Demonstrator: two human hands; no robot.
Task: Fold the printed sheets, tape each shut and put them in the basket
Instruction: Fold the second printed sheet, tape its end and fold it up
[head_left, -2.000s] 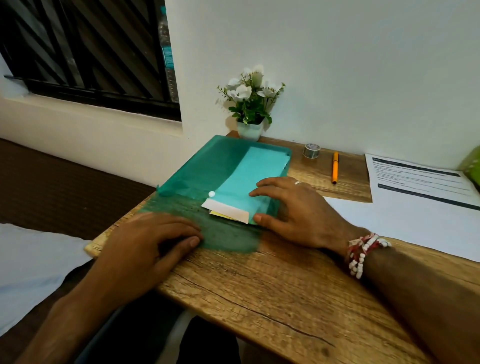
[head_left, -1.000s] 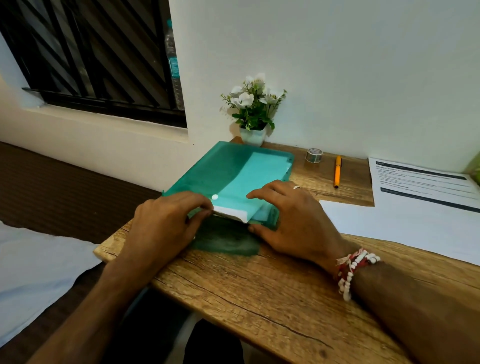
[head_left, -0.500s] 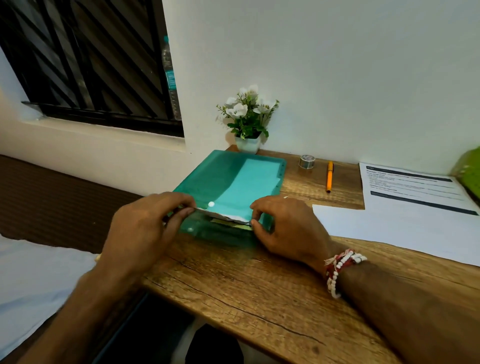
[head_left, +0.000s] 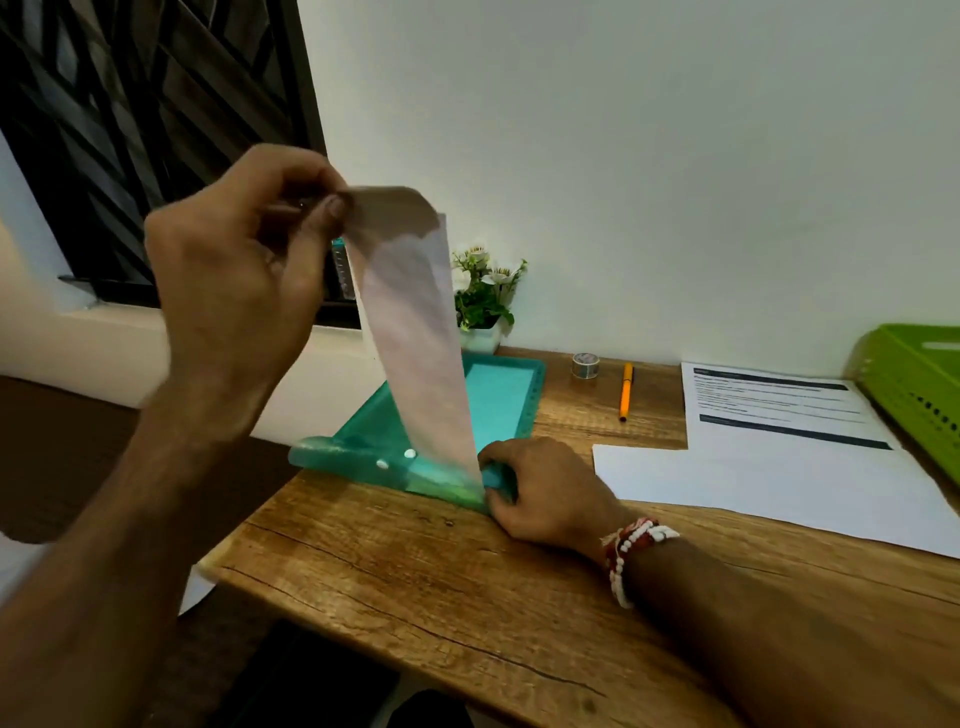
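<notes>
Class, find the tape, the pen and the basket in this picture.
tape (head_left: 585, 365), head view, on the roll's outer side.
pen (head_left: 625, 391), head view, on the middle of its barrel.
basket (head_left: 906, 387), head view, on its near wall.

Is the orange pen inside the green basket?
No, the orange pen lies on the wooden table next to the tape roll, apart from the green basket.

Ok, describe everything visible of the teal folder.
The teal folder lies flat at the left end of the desk: translucent plastic, two white snap studs by its near edge, small holes down its right edge. The right hand grips its near right corner. A pale sheet, pinched by the left hand, rises from its mouth.
</notes>
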